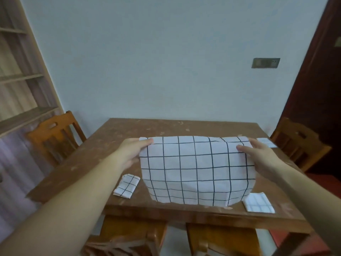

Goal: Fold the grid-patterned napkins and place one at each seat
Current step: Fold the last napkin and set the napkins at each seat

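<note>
- Corners of the napkin (197, 169) are pinched at the top, one by the left hand (133, 150), one by the right hand (258, 156); it is held spread between them
- Light, soft, limp handling is expected; corners are best gripped
- One folded napkin (127, 185) is seen below the left hand

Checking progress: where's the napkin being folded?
Head view, centre: the open napkin is held over the table, left hand and right hand gripping its top corners.
</note>
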